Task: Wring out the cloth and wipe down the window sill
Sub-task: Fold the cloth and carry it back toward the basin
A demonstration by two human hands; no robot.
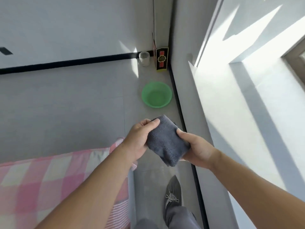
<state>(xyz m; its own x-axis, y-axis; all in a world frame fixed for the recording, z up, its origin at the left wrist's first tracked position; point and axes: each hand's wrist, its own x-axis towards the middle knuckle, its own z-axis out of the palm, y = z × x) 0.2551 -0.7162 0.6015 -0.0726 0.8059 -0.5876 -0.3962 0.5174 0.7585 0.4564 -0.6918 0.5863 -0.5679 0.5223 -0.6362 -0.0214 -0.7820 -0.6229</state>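
Two bare hands meet in the middle of the view, above the grey tiled floor point(66, 104). At the far left lies a pink and white checked bed cover point(49, 179), its corner reaching up close under the left forearm. The left hand point(140, 139) is closed on the upper left side of a dark grey folded terry cloth point(166, 142), with the thumb pressed on the top edge and the fingers curled under it. The cloth is folded into a thick pad and hangs in the air between both hands, not touching the floor. The right hand point(196, 147) closes on the lower right side of the same cloth, thumb on top.

Further away on the floor stands a round green plastic basin point(156, 94), just beside the black skirting strip point(179, 104). Behind the basin, in the corner, there is a small white cup point(144, 59) and next to it a black and red upright box point(162, 59). Below the hands one grey laced shoe point(173, 194) is visible. At the right runs the white window sill point(234, 104), bright with sunlight, well apart from the cloth.
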